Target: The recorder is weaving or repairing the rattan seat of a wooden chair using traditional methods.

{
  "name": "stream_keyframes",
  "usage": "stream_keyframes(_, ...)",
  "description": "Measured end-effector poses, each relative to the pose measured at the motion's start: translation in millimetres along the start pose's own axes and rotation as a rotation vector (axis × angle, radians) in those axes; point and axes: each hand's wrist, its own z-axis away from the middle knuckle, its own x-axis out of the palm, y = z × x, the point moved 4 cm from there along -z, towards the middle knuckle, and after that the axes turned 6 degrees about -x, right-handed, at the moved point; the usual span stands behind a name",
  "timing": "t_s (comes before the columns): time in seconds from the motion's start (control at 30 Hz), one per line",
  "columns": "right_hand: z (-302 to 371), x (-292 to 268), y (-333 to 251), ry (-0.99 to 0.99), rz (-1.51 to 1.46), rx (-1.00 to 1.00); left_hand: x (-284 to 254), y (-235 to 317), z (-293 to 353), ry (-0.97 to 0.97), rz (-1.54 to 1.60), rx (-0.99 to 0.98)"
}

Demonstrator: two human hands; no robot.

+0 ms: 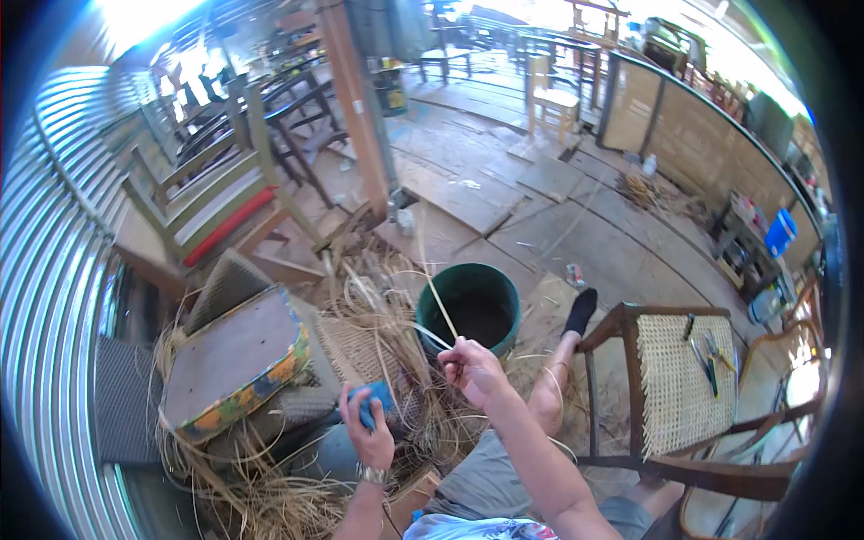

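My left hand (pixel 369 436), with a watch at its wrist, is closed round a blue cloth (pixel 374 403) that looks bunched up. Ahead of it and to the right, my right hand (pixel 473 370) pinches a pale strand of cane (pixel 440 299). The strand rises from the fingers, tilted up and left across the bucket opening. Just beyond this hand stands a dark green bucket (pixel 514 301), its inside dark. To my right is a wooden chair with a woven cane seat (pixel 670 391); a few hand tools (pixel 709 360) lie on it.
Loose cane strands (pixel 261 486) pile up at the left and around the bucket. A floral-edged cushioned seat (pixel 234 360) lies on that heap. Behind it are a wooden chair frame (pixel 211 198) and a post (pixel 355 99). Worn boards (pixel 621 243) cover the floor; a low partition (pixel 693 121) stands far right.
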Motion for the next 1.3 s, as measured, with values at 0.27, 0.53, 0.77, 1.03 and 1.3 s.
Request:
stream_keyframes(0.27, 16, 3, 64, -0.222, 0.73, 0.132, 100, -38, 36, -0.618, 1.098, -1.205)
stream_keyframes(0.53, 34, 7, 67, -0.086, 1.666, -0.231, 151, -128, 26, -0.148, 1.132, -1.4)
stream_keyframes(0.77, 4, -6, 43, -0.145, 1.185, -0.301, 167, -71, -31, -0.261, 1.319, -1.508)
stream_keyframes(1.03, 36, -60, -166, 0.103, 0.728, -0.309, 203, -41, -141, -0.289, 1.371, -1.39)
stream_keyframes(1.3, 60, -68, -225, 0.071, 0.084, -0.444, 223, 16, -192, -0.128, 1.454, -1.348)
